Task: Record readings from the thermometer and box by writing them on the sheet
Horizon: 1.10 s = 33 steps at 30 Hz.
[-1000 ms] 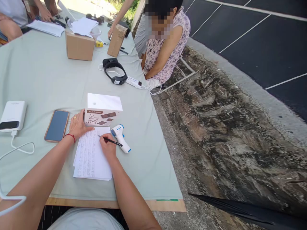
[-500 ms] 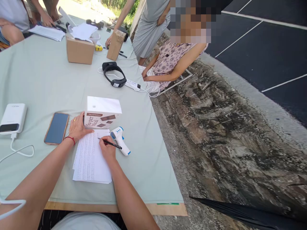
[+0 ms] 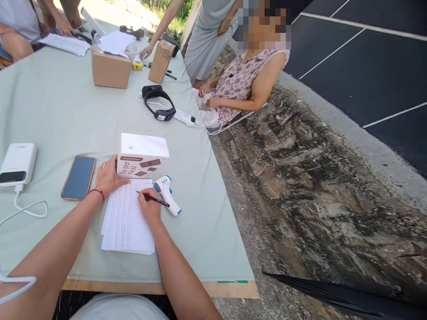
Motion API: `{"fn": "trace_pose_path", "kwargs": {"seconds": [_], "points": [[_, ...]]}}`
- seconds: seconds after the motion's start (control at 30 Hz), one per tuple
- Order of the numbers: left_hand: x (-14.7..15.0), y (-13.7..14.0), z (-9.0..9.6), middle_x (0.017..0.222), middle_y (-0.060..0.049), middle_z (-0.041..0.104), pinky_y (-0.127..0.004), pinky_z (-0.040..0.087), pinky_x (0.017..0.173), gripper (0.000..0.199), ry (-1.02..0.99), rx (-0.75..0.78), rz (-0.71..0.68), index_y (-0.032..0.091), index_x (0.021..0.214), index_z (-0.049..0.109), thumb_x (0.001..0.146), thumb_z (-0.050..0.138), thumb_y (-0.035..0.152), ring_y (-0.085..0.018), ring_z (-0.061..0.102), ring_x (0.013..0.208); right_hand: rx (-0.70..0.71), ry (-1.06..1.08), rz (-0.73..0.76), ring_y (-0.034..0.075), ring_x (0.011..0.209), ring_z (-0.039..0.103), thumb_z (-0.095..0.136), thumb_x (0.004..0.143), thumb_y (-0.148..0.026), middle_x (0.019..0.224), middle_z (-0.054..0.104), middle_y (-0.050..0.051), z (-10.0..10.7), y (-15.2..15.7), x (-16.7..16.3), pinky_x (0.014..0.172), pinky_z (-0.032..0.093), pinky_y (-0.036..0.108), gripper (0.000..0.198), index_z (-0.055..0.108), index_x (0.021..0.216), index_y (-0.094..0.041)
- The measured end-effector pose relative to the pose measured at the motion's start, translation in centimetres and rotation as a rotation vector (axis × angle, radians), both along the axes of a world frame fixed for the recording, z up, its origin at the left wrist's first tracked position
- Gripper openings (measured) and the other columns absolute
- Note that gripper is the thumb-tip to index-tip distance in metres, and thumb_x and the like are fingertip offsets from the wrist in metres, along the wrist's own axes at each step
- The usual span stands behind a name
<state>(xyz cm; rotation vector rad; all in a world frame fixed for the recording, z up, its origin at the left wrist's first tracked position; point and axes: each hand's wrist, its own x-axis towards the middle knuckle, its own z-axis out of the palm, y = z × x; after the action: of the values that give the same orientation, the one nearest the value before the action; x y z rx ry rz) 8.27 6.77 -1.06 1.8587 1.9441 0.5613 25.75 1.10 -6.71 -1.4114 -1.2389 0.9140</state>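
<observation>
In my right hand [image 3: 151, 205] is a black pen [image 3: 156, 199], its tip on the upper part of a stack of written paper sheets [image 3: 128, 222]. My left hand [image 3: 108, 177] rests with thumb spread onto the top left of the sheets, its fingers along the left side of a white "Super Meal" box [image 3: 144, 155]; some fingertips are hidden there. The box stands at the top edge of the paper. Just right of my right hand lies a white and blue infrared thermometer [image 3: 167, 195]. A phone [image 3: 78, 178] in a brown case lies left of my left hand.
A white power bank [image 3: 18, 164] with a cable lies at the left. Farther back are a black headset [image 3: 159, 103] and two cardboard boxes [image 3: 111, 71]. A seated person [image 3: 245, 80] is beyond the table's right edge; other people stand or sit at the far end.
My hands, the pen and the paper look nearly still. The seated person has shifted, hands now raised over white cord-like material. The standing person's hand at the back has moved left.
</observation>
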Motion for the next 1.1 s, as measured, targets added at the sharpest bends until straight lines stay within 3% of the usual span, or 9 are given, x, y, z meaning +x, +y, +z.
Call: {"fn": "trace_pose_path", "kwargs": {"seconds": [0.33,0.87,1.1], "points": [[0.02,-0.08,0.23,0.137,-0.014,0.059,-0.051,0.037,0.111,0.09,0.007,0.003,-0.008,0.021,0.143,0.04,0.067,0.083,0.044,-0.037,0.048,0.134,0.019,-0.014,0.023,0.017,0.064,0.052,0.055,0.075,-0.038,0.064,0.059,-0.001,-0.41,0.07,0.15,0.064,0.045,0.032,0.017,0.057,0.07,-0.022],[0.03,-0.11,0.23,0.143,-0.013,0.055,-0.052,0.037,0.111,0.095,-0.007,-0.013,0.012,0.022,0.147,0.037,0.066,0.082,0.045,-0.038,0.045,0.137,0.003,-0.003,-0.007,0.017,0.064,0.051,0.054,0.073,-0.037,0.064,0.058,-0.001,0.03,-0.03,0.03,0.063,0.044,0.032,0.015,0.056,0.069,-0.023],[0.02,-0.08,0.25,0.14,-0.013,0.057,-0.051,0.036,0.112,0.086,-0.008,0.001,-0.01,0.023,0.141,0.042,0.067,0.082,0.044,-0.037,0.045,0.137,0.011,-0.029,-0.01,0.016,0.063,0.05,0.053,0.073,-0.037,0.062,0.057,-0.002,-0.04,0.08,0.03,0.062,0.044,0.031,0.014,0.054,0.068,-0.024]]}}
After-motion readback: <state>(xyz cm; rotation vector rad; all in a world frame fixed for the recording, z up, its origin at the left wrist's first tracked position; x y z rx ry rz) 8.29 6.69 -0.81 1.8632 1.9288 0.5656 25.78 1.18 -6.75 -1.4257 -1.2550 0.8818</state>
